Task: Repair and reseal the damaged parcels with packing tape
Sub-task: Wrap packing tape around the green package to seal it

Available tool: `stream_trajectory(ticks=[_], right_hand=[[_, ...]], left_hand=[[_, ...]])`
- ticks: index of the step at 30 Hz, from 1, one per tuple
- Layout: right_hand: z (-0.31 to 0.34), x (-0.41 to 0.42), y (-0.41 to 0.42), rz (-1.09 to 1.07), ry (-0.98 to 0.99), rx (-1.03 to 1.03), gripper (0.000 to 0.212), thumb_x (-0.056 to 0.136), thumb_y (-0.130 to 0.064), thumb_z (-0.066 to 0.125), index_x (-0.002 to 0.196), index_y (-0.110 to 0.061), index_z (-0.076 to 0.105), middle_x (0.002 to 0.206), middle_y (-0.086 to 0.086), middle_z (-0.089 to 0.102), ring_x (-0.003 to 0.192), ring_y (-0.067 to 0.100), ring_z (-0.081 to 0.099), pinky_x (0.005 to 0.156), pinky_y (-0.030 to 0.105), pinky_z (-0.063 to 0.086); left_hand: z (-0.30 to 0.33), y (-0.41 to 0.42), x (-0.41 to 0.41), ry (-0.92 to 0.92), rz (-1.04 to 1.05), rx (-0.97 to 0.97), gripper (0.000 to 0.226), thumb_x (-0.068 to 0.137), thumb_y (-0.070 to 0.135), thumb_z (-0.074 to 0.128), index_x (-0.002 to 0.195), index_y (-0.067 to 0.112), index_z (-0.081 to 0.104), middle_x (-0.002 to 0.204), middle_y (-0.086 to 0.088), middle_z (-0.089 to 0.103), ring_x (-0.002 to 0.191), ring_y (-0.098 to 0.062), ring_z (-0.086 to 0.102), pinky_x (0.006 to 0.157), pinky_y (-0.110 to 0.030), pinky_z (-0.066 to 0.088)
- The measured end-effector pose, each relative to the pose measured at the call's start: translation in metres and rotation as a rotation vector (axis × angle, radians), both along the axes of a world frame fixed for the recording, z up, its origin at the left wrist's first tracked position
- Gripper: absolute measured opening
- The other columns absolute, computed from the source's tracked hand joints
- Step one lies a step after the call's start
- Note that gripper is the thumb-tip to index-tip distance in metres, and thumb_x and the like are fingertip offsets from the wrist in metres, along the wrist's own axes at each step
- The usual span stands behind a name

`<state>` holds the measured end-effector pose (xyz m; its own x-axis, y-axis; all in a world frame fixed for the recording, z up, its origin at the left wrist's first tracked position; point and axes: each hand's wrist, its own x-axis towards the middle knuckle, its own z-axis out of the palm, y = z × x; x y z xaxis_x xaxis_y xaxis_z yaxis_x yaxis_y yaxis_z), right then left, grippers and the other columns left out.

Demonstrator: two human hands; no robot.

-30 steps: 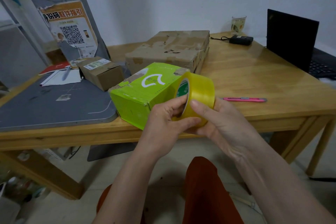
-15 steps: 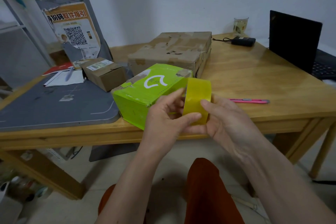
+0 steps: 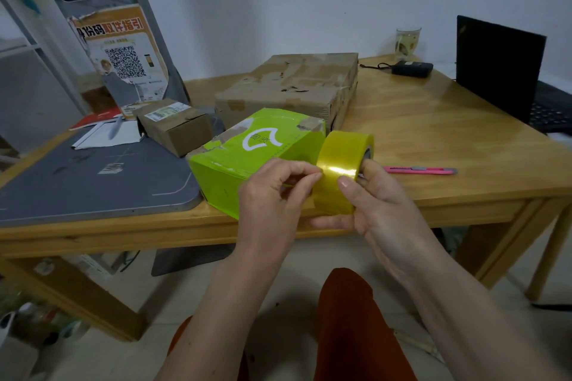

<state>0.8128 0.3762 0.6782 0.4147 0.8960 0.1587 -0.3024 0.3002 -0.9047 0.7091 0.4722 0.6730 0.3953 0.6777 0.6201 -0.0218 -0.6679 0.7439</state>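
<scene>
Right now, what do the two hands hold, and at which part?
The right hand grips the tape roll around its rim. The left hand pinches at the roll's outer surface.

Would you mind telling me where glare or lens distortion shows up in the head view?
Head view: a bright glare streak sits on the tape roll between the hands; a soft sheen lies on the table near the laptop; the wide-angle lens bows the table's front edge; focus is reasonably sharp.
</scene>
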Motion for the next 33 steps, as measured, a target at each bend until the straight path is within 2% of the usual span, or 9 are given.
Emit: stream_trajectory(ticks=[3,6,8,11,14,17,19,25,33], right_hand=[[-0.001,0.000,0.000,-0.017,0.019,0.014,0.025,0.099,-0.004,0.040,0.121,-0.010,0.053,0.115,0.010,0.068,0.099,0.029,0.068,0.069,0.044,0.058],[-0.001,0.000,0.001,-0.045,0.021,0.026,0.025,0.099,-0.004,0.040,0.120,-0.009,0.053,0.113,0.008,0.069,0.099,0.027,0.069,0.073,0.049,0.058],[-0.002,0.000,0.000,-0.058,-0.009,0.022,0.025,0.099,-0.003,0.041,0.120,-0.011,0.053,0.108,0.003,0.071,0.097,0.023,0.070,0.071,0.047,0.059],[-0.002,-0.001,0.000,-0.068,-0.057,0.007,0.025,0.098,-0.002,0.042,0.120,-0.012,0.052,0.105,0.002,0.071,0.093,0.022,0.070,0.067,0.042,0.060],[-0.002,-0.002,0.000,-0.082,-0.073,-0.003,0.026,0.098,-0.002,0.042,0.121,-0.010,0.051,0.111,0.007,0.068,0.094,0.023,0.070,0.069,0.044,0.060],[-0.002,-0.004,0.001,-0.094,-0.054,0.006,0.024,0.098,-0.001,0.041,0.119,-0.008,0.051,0.112,0.009,0.067,0.095,0.023,0.069,0.071,0.046,0.060],[-0.001,-0.005,0.002,-0.100,-0.044,0.012,0.024,0.099,-0.001,0.041,0.120,-0.006,0.050,0.112,0.008,0.068,0.095,0.022,0.069,0.072,0.045,0.060],[-0.005,-0.007,0.005,-0.138,-0.037,0.003,0.025,0.099,0.000,0.040,0.123,-0.002,0.048,0.116,0.012,0.066,0.102,0.028,0.067,0.074,0.048,0.059],[-0.008,-0.011,0.006,-0.190,-0.191,-0.041,0.020,0.099,-0.002,0.043,0.117,-0.007,0.049,0.114,0.007,0.066,0.103,0.021,0.066,0.072,0.043,0.060]], left_hand=[[-0.003,-0.001,0.004,0.015,0.015,0.075,0.010,0.083,0.017,0.067,0.090,0.025,0.067,0.087,0.011,0.065,0.076,-0.010,0.066,0.068,-0.039,0.060],[-0.002,-0.002,0.002,0.006,-0.008,0.042,0.016,0.081,0.016,0.072,0.091,0.026,0.067,0.085,0.007,0.068,0.076,-0.005,0.066,0.069,-0.025,0.057],[0.000,-0.001,0.000,0.001,-0.046,-0.040,0.024,0.078,0.009,0.078,0.091,0.028,0.070,0.081,0.004,0.070,0.073,-0.004,0.066,0.070,-0.019,0.055],[0.004,0.001,0.000,-0.039,-0.081,-0.138,0.025,0.076,0.003,0.078,0.086,0.025,0.073,0.078,0.001,0.073,0.068,-0.007,0.069,0.066,-0.020,0.056],[0.003,0.000,0.001,-0.036,-0.034,-0.107,0.023,0.078,0.005,0.077,0.083,0.027,0.073,0.076,-0.002,0.073,0.066,-0.010,0.069,0.064,-0.022,0.058],[-0.002,-0.002,0.005,-0.022,0.041,-0.034,0.022,0.082,0.014,0.075,0.084,0.035,0.070,0.078,0.001,0.073,0.068,-0.011,0.070,0.066,-0.034,0.060],[-0.005,-0.002,0.007,-0.025,0.067,-0.005,0.014,0.083,0.020,0.070,0.089,0.032,0.071,0.081,0.001,0.073,0.071,-0.013,0.070,0.066,-0.040,0.060],[-0.007,-0.005,0.006,-0.013,0.101,0.058,0.016,0.080,0.014,0.074,0.094,0.021,0.076,0.083,0.008,0.070,0.072,-0.007,0.069,0.065,-0.026,0.058],[-0.014,0.000,0.008,0.020,0.215,0.240,0.009,0.080,0.013,0.069,0.084,0.009,0.076,0.078,0.003,0.070,0.067,-0.005,0.066,0.061,-0.027,0.056]])
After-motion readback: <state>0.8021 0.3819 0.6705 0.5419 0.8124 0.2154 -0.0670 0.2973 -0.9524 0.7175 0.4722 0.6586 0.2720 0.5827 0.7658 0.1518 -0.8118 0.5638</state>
